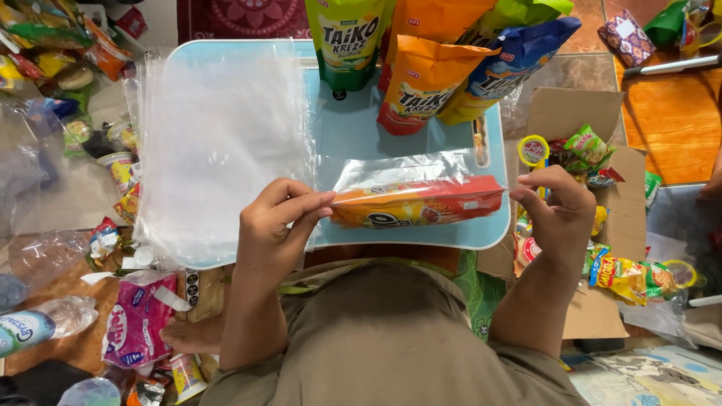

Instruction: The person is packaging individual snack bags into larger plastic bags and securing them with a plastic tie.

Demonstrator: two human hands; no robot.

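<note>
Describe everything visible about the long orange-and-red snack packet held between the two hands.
The snack packet is a long, flat, glossy pouch, orange at its left end and red toward the right. It lies level inside a clear plastic bag whose open top rises behind it. The left hand pinches its left end, the right hand its right, just above the light-blue tray table.

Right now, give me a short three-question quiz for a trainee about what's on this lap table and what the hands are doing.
1. True or false: both hands grip the same snack packet inside a clear plastic bag.
2. Which lies on the light blue lap table's left side? A) stack of clear plastic bags B) cardboard box C) bottle
3. What colour is the snack pouch standing farthest left at the table's far edge?

Key: 1 true: left hand and right hand hold its ends. 2 A. 3 green.
</note>
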